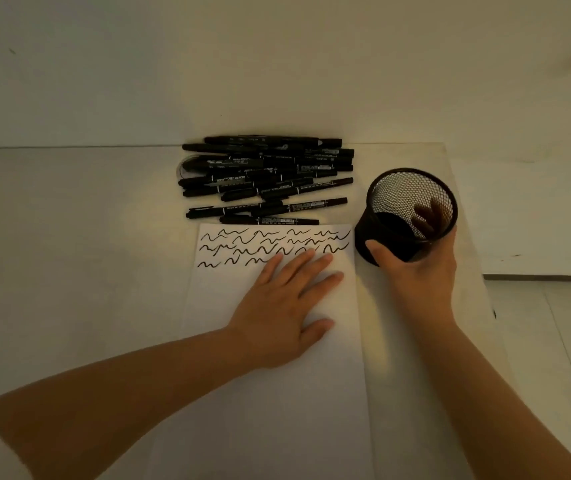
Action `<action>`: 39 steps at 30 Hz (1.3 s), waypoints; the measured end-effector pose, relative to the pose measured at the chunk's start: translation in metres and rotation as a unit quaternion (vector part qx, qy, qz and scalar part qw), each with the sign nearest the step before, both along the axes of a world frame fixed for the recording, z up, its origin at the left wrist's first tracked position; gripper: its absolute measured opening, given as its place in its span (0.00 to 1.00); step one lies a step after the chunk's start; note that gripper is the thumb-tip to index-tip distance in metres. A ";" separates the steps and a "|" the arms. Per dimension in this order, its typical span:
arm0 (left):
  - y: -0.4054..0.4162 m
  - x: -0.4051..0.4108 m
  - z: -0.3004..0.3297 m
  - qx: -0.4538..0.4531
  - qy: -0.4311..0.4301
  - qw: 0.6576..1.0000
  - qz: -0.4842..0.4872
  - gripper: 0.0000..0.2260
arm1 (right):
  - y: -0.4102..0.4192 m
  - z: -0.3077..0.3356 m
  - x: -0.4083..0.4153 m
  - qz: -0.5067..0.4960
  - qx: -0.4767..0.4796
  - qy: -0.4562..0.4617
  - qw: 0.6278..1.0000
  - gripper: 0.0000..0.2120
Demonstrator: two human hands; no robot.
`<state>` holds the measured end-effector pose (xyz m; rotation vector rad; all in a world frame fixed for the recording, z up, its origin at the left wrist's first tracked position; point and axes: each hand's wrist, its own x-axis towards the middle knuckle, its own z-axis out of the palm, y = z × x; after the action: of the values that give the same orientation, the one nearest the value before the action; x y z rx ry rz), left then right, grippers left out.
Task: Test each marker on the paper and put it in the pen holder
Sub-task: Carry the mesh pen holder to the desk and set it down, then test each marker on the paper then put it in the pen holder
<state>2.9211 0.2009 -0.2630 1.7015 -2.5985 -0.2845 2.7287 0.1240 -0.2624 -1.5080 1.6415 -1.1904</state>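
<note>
A pile of several black markers (266,178) lies on the table just beyond the white paper (270,393). The paper's top part carries rows of black squiggles. My left hand (285,303) rests flat on the paper, fingers spread, below the squiggles. A black mesh pen holder (398,216) stands to the right of the paper, tilted toward me. My right hand (419,268) grips its near side, thumb on the left wall and fingers visible through the mesh. No marker shows inside the holder.
The white table (69,237) runs back to a pale wall (277,64). A clear round object (187,168) peeks out under the left end of the marker pile. The table's right edge (484,271) is close to the holder, with floor beyond.
</note>
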 end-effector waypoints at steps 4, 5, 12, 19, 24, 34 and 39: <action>-0.001 0.002 -0.005 -0.016 0.010 1.000 -0.003 0.27 | -0.002 -0.005 -0.001 -0.002 -0.037 0.004 0.999 0.38; -0.003 0.002 -0.005 -0.018 0.012 1.000 -0.004 0.27 | -0.004 -0.005 -0.002 -0.001 -0.041 0.004 0.999 0.38; -0.003 0.011 0.003 0.017 0.059 0.998 -0.033 0.26 | 0.005 -0.001 -0.002 -0.023 -0.066 0.027 0.997 0.35; 0.006 0.012 -0.004 -0.022 0.031 0.998 -0.050 0.25 | 0.007 0.000 0.000 -0.047 -0.067 0.042 0.996 0.34; 0.002 0.009 -0.009 -0.027 0.040 0.998 -0.042 0.25 | -0.005 -0.001 0.002 -0.050 -0.064 0.043 0.996 0.35; 0.005 0.008 -0.004 -0.021 0.149 0.988 -0.025 0.24 | -0.008 0.004 0.002 -0.081 -0.094 0.019 0.992 0.44; -0.006 0.047 0.021 -0.047 0.335 0.936 0.097 0.14 | 0.027 0.025 0.019 -0.059 -0.372 0.159 0.913 0.26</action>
<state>2.9681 0.1945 -0.2418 1.4703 -1.9080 -0.5962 2.7475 0.1510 -0.2377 -2.1786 1.5662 -1.8559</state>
